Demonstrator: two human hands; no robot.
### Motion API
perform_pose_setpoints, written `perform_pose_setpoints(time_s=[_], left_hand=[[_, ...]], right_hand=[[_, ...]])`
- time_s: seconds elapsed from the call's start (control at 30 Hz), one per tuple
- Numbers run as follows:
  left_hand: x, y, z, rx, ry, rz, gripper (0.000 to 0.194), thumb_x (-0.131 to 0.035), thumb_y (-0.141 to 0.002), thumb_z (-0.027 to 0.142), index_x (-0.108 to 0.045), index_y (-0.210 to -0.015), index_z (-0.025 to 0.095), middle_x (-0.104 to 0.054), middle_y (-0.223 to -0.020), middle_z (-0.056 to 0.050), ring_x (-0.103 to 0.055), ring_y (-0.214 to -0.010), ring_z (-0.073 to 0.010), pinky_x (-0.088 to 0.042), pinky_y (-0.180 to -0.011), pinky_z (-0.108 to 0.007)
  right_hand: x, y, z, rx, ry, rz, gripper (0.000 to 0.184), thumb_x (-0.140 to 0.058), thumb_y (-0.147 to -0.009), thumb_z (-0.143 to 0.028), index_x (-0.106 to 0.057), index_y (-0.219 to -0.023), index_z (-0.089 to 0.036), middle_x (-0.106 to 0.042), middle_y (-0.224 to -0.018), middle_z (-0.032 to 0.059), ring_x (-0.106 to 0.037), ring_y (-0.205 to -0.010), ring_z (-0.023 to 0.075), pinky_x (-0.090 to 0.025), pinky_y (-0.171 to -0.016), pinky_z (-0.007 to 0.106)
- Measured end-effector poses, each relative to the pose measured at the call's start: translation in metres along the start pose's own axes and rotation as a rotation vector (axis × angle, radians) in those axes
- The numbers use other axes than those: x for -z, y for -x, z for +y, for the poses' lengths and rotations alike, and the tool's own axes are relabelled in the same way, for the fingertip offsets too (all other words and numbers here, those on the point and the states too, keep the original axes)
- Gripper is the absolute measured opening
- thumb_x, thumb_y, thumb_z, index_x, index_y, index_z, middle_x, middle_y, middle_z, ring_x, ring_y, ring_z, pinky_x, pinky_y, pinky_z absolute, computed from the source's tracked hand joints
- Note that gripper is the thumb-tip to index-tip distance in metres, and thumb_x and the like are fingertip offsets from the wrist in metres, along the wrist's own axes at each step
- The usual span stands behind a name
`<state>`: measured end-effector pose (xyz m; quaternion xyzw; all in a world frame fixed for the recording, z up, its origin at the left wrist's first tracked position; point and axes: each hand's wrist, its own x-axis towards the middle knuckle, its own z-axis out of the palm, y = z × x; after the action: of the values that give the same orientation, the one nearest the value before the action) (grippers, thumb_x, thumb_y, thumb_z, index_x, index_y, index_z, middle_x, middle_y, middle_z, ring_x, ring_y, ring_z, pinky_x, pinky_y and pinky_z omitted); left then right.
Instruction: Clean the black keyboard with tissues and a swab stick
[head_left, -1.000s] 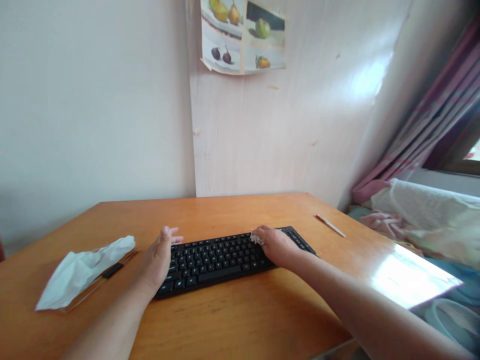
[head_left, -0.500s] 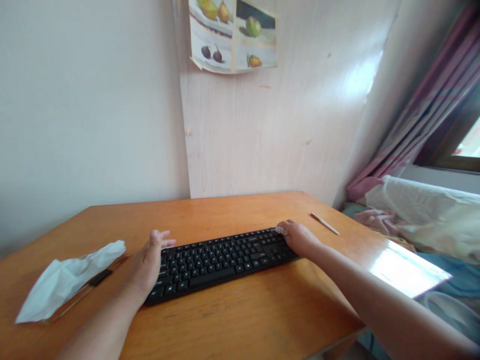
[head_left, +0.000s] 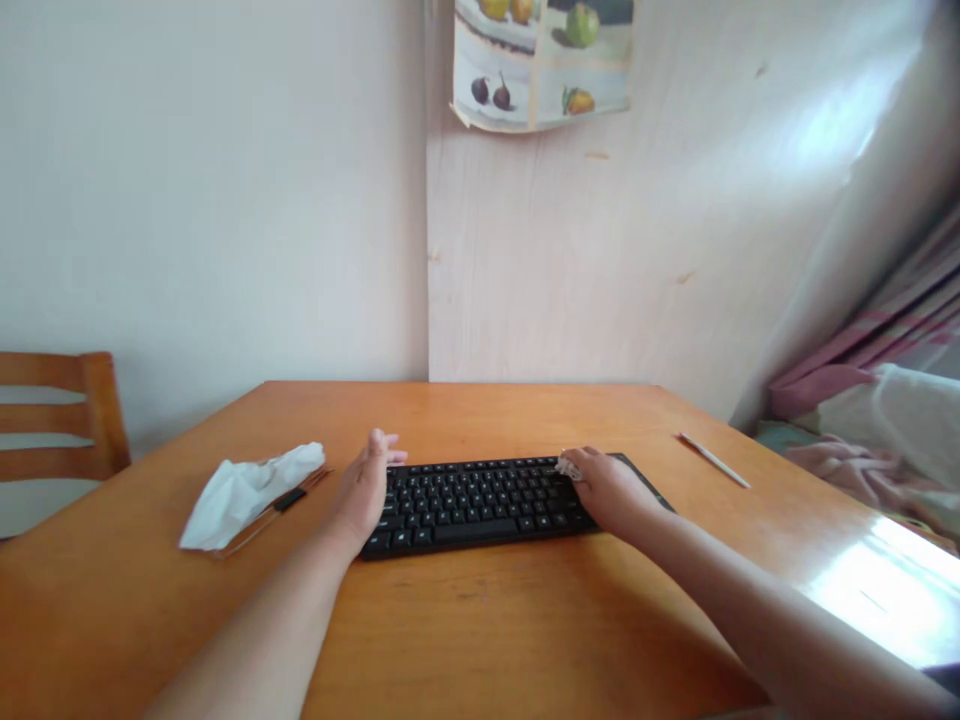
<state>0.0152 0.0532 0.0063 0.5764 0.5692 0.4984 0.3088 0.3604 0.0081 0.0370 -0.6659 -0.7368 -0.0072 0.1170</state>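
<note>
A black keyboard point(head_left: 480, 497) lies flat in the middle of an orange wooden table point(head_left: 480, 620). My left hand point(head_left: 367, 488) rests against the keyboard's left end, fingers stretched out and together, holding nothing. My right hand point(head_left: 609, 489) lies on the right part of the keys, fingers closed round a small crumpled white wad point(head_left: 568, 467) that pokes out at the fingertips and touches the top key rows.
A crumpled white tissue point(head_left: 247, 482) lies left of the keyboard over a thin stick-like tool with a black part point(head_left: 289, 499). A white pen point(head_left: 714, 460) lies near the right table edge. A wooden chair point(head_left: 56, 415) stands at far left; bedding point(head_left: 885, 420) at right.
My right hand with the wad slid right along the keys to the far end, then came back a little toward the middle. The camera turned left, bringing the chair into view.
</note>
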Motion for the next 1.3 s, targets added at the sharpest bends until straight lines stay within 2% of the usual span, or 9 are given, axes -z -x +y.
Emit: perform_pose_setpoints(time_s=[0.13, 0.43, 0.63, 0.77, 0.87, 0.93, 1.03, 1.2, 1.3], left_hand=[[-0.002, 0.004, 0.005, 0.013, 0.058, 0.008, 0.090, -0.014, -0.088, 0.078, -0.062, -0.126, 0.012, -0.075, -0.106, -0.015, -0.068, -0.107, -0.0289, -0.042, -0.104, -0.047], [-0.003, 0.003, 0.003, 0.089, 0.220, -0.008, 0.095, -0.014, -0.086, 0.081, -0.059, -0.131, 0.011, -0.073, -0.113, -0.019, -0.067, -0.110, -0.0306, -0.047, -0.098, -0.046], [-0.004, 0.002, 0.003, 0.127, 0.276, -0.010, 0.098, -0.014, -0.084, 0.083, -0.056, -0.135, 0.011, -0.072, -0.115, -0.019, -0.066, -0.111, -0.0301, -0.049, -0.095, -0.043], [-0.003, -0.002, -0.001, 0.131, 0.275, -0.022, 0.096, -0.013, -0.085, 0.082, -0.059, -0.132, 0.012, -0.073, -0.113, -0.018, -0.067, -0.110, -0.0295, -0.047, -0.097, -0.042], [-0.003, -0.005, -0.005, 0.118, 0.277, -0.034, 0.095, -0.011, -0.086, 0.080, -0.059, -0.131, 0.012, -0.074, -0.110, -0.018, -0.068, -0.109, -0.0292, -0.047, -0.098, -0.043], [-0.003, -0.005, -0.004, 0.079, 0.216, -0.045, 0.093, -0.011, -0.087, 0.079, -0.060, -0.129, 0.012, -0.074, -0.110, -0.018, -0.067, -0.111, -0.0292, -0.044, -0.102, -0.043], [-0.002, -0.003, 0.000, -0.004, 0.070, -0.046, 0.089, -0.012, -0.089, 0.077, -0.067, -0.119, 0.014, -0.074, -0.113, -0.016, -0.061, -0.121, -0.0296, -0.037, -0.110, -0.044], [0.000, -0.001, 0.005, -0.028, -0.029, -0.046, 0.087, -0.011, -0.089, 0.076, -0.068, -0.114, 0.015, -0.075, -0.108, -0.015, -0.062, -0.119, -0.0303, -0.037, -0.110, -0.046], [0.001, -0.001, 0.004, -0.038, -0.054, -0.036, 0.086, -0.012, -0.089, 0.076, -0.068, -0.113, 0.015, -0.076, -0.105, -0.014, -0.063, -0.117, -0.0303, -0.038, -0.109, -0.045]], right_hand=[[-0.005, -0.002, -0.041, 0.093, -0.023, -0.009, 0.045, -0.047, -0.085, -0.010, -0.061, -0.128, -0.012, -0.067, -0.119, 0.0150, -0.063, -0.107, 0.0249, -0.043, -0.092, 0.032], [-0.009, -0.013, -0.135, 0.250, -0.030, -0.082, 0.041, -0.045, -0.085, -0.005, -0.062, -0.121, -0.013, -0.065, -0.119, 0.0154, -0.064, -0.107, 0.0238, -0.046, -0.091, 0.032], [-0.020, -0.019, -0.188, 0.376, -0.033, -0.085, 0.036, -0.048, -0.085, -0.006, -0.061, -0.116, -0.014, -0.066, -0.115, 0.0137, -0.065, -0.102, 0.0237, -0.048, -0.087, 0.032], [-0.031, -0.019, -0.215, 0.489, -0.072, -0.075, 0.035, -0.052, -0.083, -0.008, -0.061, -0.117, -0.012, -0.065, -0.118, 0.0145, -0.063, -0.106, 0.0242, -0.048, -0.091, 0.033], [-0.034, -0.017, -0.219, 0.553, -0.080, -0.063, 0.035, -0.053, -0.083, -0.008, -0.061, -0.117, -0.010, -0.064, -0.120, 0.0161, -0.059, -0.114, 0.0250, -0.042, -0.102, 0.035], [-0.032, -0.015, -0.215, 0.580, -0.076, -0.049, 0.036, -0.052, -0.083, -0.009, -0.061, -0.118, -0.011, -0.063, -0.123, 0.0157, -0.056, -0.119, 0.0268, -0.036, -0.109, 0.043], [-0.028, -0.012, -0.202, 0.588, -0.063, -0.033, 0.035, -0.051, -0.084, -0.010, -0.061, -0.118, -0.015, -0.063, -0.124, 0.0129, -0.055, -0.120, 0.0288, -0.031, -0.111, 0.052], [-0.021, -0.004, -0.178, 0.623, -0.082, -0.042, 0.033, -0.051, -0.084, -0.006, -0.061, -0.114, -0.017, -0.063, -0.118, 0.0113, -0.056, -0.114, 0.0233, -0.039, -0.104, 0.036], [-0.015, 0.001, -0.161, 0.597, -0.107, -0.039, 0.037, -0.050, -0.083, -0.003, -0.060, -0.115, -0.019, -0.062, -0.119, 0.0099, -0.056, -0.112, 0.0214, -0.042, -0.099, 0.032]])
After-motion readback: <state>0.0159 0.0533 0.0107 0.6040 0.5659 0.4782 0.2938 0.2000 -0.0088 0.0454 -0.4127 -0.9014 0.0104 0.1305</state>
